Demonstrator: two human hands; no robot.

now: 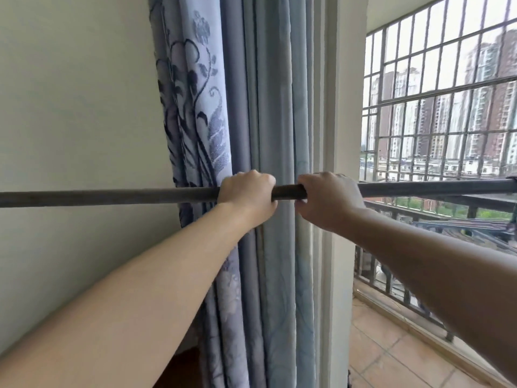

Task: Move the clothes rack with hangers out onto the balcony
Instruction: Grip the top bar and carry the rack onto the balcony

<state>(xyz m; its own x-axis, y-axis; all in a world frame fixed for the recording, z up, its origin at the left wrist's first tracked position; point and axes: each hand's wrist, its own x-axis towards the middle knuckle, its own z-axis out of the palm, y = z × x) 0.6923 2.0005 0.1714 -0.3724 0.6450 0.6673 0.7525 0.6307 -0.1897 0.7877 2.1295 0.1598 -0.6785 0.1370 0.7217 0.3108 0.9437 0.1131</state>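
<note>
- Your left hand (247,196) is clenched over the dark rack bar (112,196) at the centre of the frame, knuckles up, fingers wrapped over the top.
- Your right hand (327,200) grasps the same bar just beside the left, with a short bare stretch of bar between the two fists; the thumb tucks underneath.
- The bar runs nearly level across the whole frame, from the left edge to the right edge, where a fitting (513,180) shows at its end. No hangers show in this view.
- Behind your hands hangs a bunched curtain (268,107), with a flower-patterned panel (195,93) to its left; the bar crosses in front of both.
- Left of the curtain, the pale wall (75,107) fills the left third of the frame, close behind the bar's left length.
- Right of the curtain stands a white door frame post (342,93), and the bar's right length reaches past it.
- Beyond the post, open room lies at the right: the balcony floor (391,354) of tan tiles at lower right, edged by a dark railing (405,292).
- A metal window grille (436,93) closes the balcony's outer side at upper right, with tower blocks beyond.
</note>
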